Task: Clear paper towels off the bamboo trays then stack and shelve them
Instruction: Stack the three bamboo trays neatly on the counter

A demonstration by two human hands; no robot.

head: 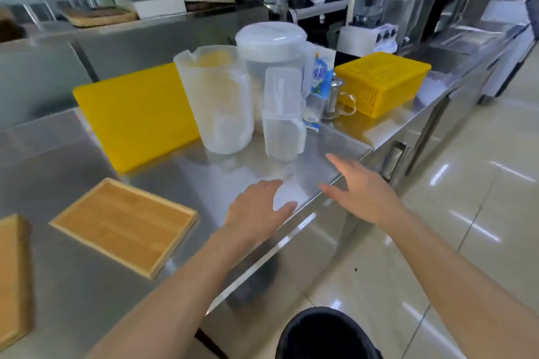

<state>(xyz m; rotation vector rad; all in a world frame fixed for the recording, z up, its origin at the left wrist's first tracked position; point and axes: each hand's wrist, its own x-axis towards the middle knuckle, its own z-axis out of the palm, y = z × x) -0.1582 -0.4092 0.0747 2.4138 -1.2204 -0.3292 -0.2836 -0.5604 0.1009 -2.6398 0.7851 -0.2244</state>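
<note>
A bamboo tray (124,226) lies flat on the steel counter (73,285) at lower left, with no paper on it. A second bamboo tray (11,274) shows partly at the left edge. More bamboo trays (99,15) sit on the back ledge at upper left. My left hand (256,210) hovers palm down over the counter's front corner, fingers spread, holding nothing. My right hand (361,189) is open too, just past the counter edge to the right. No paper towel is visible on the trays or in either hand.
A yellow cutting board (131,114) lies behind the tray. Clear plastic pitchers (221,102) and a lidded jug (271,46) stand mid-counter, with a yellow basket (382,81) to the right. A black bin (323,335) stands on the tiled floor below.
</note>
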